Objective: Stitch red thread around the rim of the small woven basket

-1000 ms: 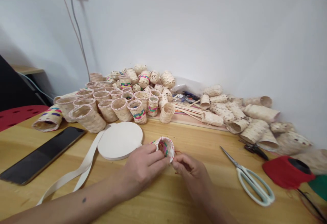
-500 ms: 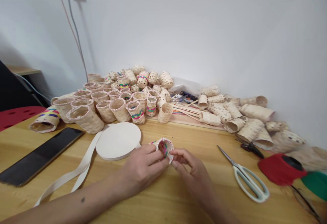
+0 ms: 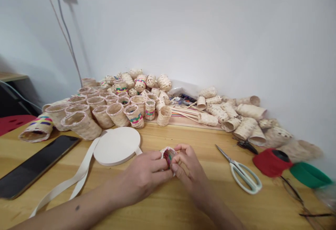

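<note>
A small woven basket [image 3: 168, 151] with coloured strips inside lies on its side, its open mouth turned toward me. My left hand [image 3: 147, 170] is closed around its left side and hides most of the body. At the right of the rim, my right hand [image 3: 190, 170] pinches with thumb and fingers; whether a thread or needle is between them is too small to tell. Just left of the basket lies a flat roll of white tape [image 3: 117, 146], its loose ends trailing toward me. White-handled scissors [image 3: 243, 174] rest to the right, apart from both hands.
Many woven baskets [image 3: 117, 114] stand and lie along the wall, with plainer ones [image 3: 245, 127] heaped at right. Thin strips [image 3: 185, 113] lie between. A phone [image 3: 36, 163] is at left; a red object [image 3: 271, 163], a green one [image 3: 311, 174] and glasses [image 3: 292, 189] are at right.
My right hand has moved up over the basket's rim, its fingers nearer the mouth. The left hand keeps its hold. My view has turned slightly right, shifting the table's things leftward.
</note>
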The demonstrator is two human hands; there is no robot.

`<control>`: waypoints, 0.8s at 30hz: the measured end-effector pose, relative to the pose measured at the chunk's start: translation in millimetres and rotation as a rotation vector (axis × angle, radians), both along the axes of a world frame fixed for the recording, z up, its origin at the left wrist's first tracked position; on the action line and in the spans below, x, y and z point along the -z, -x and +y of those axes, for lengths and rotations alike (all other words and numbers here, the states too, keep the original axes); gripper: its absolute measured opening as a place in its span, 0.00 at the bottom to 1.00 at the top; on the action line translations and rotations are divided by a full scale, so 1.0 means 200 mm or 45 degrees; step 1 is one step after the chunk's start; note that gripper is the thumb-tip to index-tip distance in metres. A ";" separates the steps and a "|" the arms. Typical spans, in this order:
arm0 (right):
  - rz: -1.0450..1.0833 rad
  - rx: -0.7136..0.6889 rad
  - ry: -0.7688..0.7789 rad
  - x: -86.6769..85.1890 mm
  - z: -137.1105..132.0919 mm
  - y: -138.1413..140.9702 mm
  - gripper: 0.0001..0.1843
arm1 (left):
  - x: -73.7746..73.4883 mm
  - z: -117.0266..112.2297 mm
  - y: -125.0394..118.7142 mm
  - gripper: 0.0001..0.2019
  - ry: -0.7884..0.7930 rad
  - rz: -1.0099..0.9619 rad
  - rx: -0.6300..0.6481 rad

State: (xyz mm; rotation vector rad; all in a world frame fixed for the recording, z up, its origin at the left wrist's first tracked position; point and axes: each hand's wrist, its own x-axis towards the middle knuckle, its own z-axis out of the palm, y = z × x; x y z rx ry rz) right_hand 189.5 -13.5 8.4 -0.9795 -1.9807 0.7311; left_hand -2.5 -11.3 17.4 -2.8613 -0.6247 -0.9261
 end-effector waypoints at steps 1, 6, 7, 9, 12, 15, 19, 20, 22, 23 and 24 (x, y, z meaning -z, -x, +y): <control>0.028 0.000 -0.010 -0.01 -0.01 0.01 0.09 | -0.03 -0.01 0.00 0.08 0.058 0.010 0.044; 0.290 -0.028 0.096 -0.09 -0.03 -0.01 0.13 | -0.19 -0.07 -0.01 0.08 0.388 0.147 0.361; 0.328 -0.003 0.116 -0.10 -0.02 -0.02 0.13 | -0.20 -0.07 0.00 0.08 0.405 0.128 0.381; 0.347 0.080 0.095 -0.10 0.00 -0.06 0.14 | -0.19 -0.06 0.02 0.09 0.400 0.067 0.343; 0.263 0.206 0.000 -0.09 0.04 -0.10 0.16 | -0.16 -0.03 0.04 0.11 0.348 0.048 0.240; 0.082 0.202 -0.063 -0.08 0.05 -0.10 0.13 | -0.14 -0.01 0.05 0.12 0.271 0.059 0.201; -0.102 0.088 -0.048 -0.06 0.01 -0.03 0.07 | -0.13 -0.01 0.04 0.11 0.114 0.059 0.128; -0.107 0.075 -0.030 -0.06 0.01 -0.02 0.06 | -0.13 -0.01 0.04 0.11 0.089 0.068 0.112; -0.085 0.055 0.015 -0.06 0.00 0.01 0.06 | -0.12 -0.01 0.04 0.11 0.067 0.084 0.093; -0.068 0.032 0.041 -0.06 -0.01 0.01 0.06 | -0.12 -0.01 0.05 0.11 0.066 0.087 0.089; -0.052 0.005 0.065 -0.07 -0.01 0.02 0.06 | -0.12 -0.01 0.05 0.11 0.065 0.084 0.089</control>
